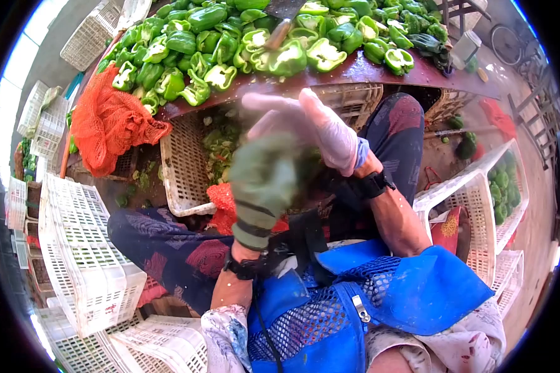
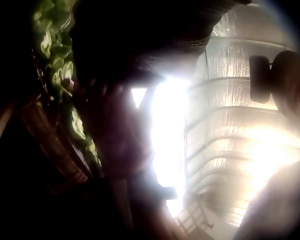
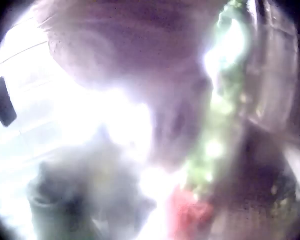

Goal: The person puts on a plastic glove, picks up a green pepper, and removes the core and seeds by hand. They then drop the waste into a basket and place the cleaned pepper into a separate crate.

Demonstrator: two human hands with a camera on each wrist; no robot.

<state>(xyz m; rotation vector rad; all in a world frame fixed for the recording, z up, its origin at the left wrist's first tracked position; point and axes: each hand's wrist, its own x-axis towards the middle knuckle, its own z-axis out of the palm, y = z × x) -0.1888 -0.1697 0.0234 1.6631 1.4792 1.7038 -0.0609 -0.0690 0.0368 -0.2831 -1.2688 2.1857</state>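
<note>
In the head view my left hand [image 1: 264, 177], in a green glove with dark stripes, is motion-blurred in front of the table, its fingers smeared from sight. Beside it, my right hand [image 1: 333, 137] wears a thin pale glove. Its thumb points up, and its blurred fingers reach left over the left hand; nothing shows in its grasp. Beyond both hands lie halved green peppers [image 1: 286, 59], some with pale insides facing up. A knife [image 1: 279, 34] with a wooden handle rests among them. The left wrist view is mostly dark; the right hand [image 3: 135, 55] fills the top of the right wrist view.
The peppers are heaped on a dark red tabletop [image 1: 336, 76]. Orange netting [image 1: 115, 121] hangs off its left corner. A white crate [image 1: 183, 165] with green scraps stands below. More white crates [image 1: 84, 248] flank the left; another crate [image 1: 473, 211] stands right, near whole peppers [image 1: 503, 189].
</note>
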